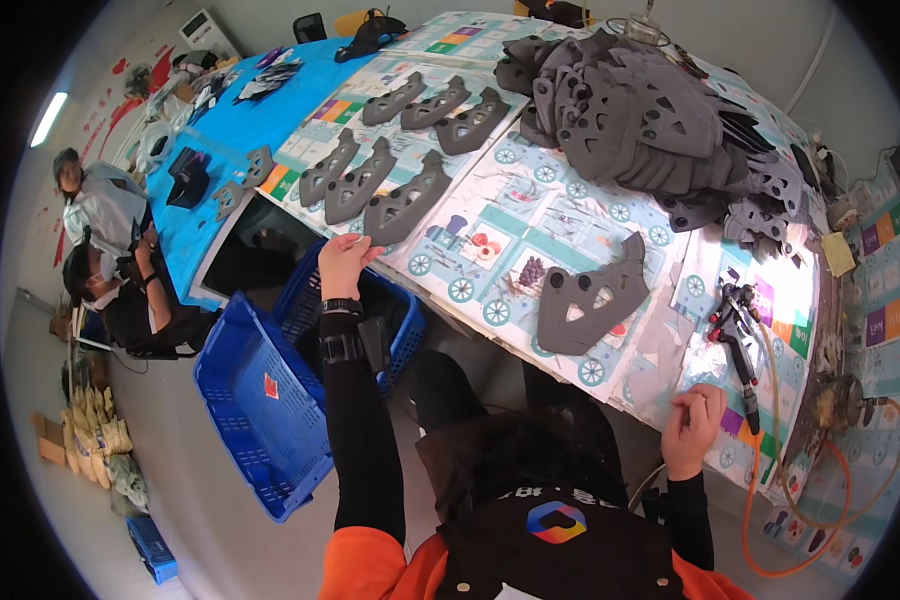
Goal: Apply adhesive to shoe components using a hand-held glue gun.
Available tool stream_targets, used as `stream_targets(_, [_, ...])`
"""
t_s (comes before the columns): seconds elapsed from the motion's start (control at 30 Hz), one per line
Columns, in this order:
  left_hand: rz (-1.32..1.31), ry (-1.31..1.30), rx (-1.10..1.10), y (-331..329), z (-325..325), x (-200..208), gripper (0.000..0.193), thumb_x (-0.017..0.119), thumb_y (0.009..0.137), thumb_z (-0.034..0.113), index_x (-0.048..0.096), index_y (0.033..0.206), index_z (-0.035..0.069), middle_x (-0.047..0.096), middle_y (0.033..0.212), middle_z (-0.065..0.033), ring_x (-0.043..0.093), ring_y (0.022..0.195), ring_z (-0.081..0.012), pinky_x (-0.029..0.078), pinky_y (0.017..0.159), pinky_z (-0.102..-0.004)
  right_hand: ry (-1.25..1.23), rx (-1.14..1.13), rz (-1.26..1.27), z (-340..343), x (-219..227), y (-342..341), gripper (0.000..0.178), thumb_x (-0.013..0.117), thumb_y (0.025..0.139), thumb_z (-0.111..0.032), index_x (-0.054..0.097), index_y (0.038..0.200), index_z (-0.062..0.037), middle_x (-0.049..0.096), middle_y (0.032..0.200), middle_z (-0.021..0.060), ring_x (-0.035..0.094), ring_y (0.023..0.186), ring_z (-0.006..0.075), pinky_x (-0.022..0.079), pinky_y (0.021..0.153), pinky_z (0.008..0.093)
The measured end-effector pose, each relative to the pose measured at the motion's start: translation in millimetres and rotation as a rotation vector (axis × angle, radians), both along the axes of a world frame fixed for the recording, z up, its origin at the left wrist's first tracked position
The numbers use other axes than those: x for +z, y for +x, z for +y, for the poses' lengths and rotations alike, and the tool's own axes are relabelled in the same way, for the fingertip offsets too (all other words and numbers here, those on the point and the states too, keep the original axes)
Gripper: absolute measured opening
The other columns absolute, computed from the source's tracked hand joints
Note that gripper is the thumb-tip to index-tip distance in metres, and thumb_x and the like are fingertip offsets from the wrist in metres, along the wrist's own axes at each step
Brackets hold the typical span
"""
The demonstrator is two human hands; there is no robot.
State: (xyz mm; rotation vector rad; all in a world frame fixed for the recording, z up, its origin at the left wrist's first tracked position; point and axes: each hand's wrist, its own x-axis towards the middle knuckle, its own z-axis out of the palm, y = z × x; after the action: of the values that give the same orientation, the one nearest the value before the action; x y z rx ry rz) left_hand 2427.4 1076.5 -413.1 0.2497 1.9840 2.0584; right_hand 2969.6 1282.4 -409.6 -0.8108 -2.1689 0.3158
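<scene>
My left hand (344, 268) reaches to the table's near edge, thumb and fingertips pinched together at the lower corner of a dark grey cut-out foam piece (392, 215). Whatever sits in that pinch is too small to make out. Similar grey pieces (358, 185) lie in two rows beyond it. One more grey foam piece (582, 318) lies by itself nearer my body, between my hands. At the table's right front edge is my right hand (692, 430), fingers curled in; what they hold, if anything, is hidden. A black spray gun (738, 350) lies just beyond it.
A big heap of grey foam pieces (630, 110) covers the far right of the table. An orange hose (751, 520) loops off the right edge. Blue plastic baskets (260, 410) stand below my left arm. A co-worker (135, 300) sits at the blue-covered table (185, 240) on the left.
</scene>
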Motion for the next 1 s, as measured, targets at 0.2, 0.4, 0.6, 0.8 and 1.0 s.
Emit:
stream_targets(0.2, [-0.113, 0.045, -0.044, -7, 8, -14, 0.020, 0.069, 0.094, -0.002, 0.058, 0.107, -0.013, 0.068, 0.101, -0.0186, 0.076, 0.090, -0.0313, 0.063, 0.082, -0.0320, 0.000, -0.003, -0.003, -3, 0, 4, 0.016, 0.061, 0.074, 0.010, 0.059, 0.083, -0.0030, 0.056, 0.091, 0.0132, 0.054, 0.090, 0.0340, 0.042, 0.080, 0.0415])
stream_targets(0.4, [-0.121, 0.064, -0.034, -10, 14, -14, 0.022, 0.069, 0.093, -0.004, 0.056, 0.108, -0.014, 0.068, 0.101, -0.0201, 0.077, 0.087, -0.0333, 0.064, 0.076, -0.0318, -0.001, -0.003, -0.013, 1, 0, 2, 0.016, 0.060, 0.074, 0.010, 0.058, 0.083, -0.0029, 0.056, 0.091, 0.0134, 0.054, 0.090, 0.0344, 0.043, 0.080, 0.0419])
stream_targets(0.6, [-0.005, -0.018, -0.009, -18, -29, -9, 0.029, 0.073, 0.092, 0.004, 0.059, 0.110, -0.014, 0.072, 0.095, -0.0198, 0.077, 0.077, -0.0283, 0.063, 0.068, -0.0311, -0.002, 0.032, 0.000, -4, -7, -4, 0.014, 0.060, 0.074, 0.009, 0.058, 0.083, -0.0017, 0.056, 0.092, 0.0153, 0.055, 0.091, 0.0362, 0.044, 0.080, 0.0430])
stream_targets(0.8, [0.657, -0.305, 0.287, 70, 19, 18, 0.019, 0.075, 0.091, 0.011, 0.068, 0.104, -0.001, 0.072, 0.091, -0.0126, 0.070, 0.080, -0.0213, 0.056, 0.073, -0.0339, 0.071, -0.015, 0.002, -1, -20, 17, 0.004, 0.056, 0.082, 0.005, 0.053, 0.084, 0.0028, 0.051, 0.093, 0.0177, 0.053, 0.091, 0.0377, 0.043, 0.080, 0.0455])
stream_targets(1.0, [0.655, -0.029, -0.233, 178, 41, 18, 0.032, 0.059, 0.102, 0.017, 0.069, 0.076, 0.003, 0.065, 0.075, -0.0079, 0.060, 0.074, -0.0276, 0.049, 0.072, -0.0376, 0.107, -0.018, -0.095, -14, 6, 8, 0.015, 0.060, 0.097, -0.004, 0.070, 0.087, -0.0021, 0.066, 0.093, 0.0157, 0.061, 0.094, 0.0385, 0.049, 0.087, 0.0512])
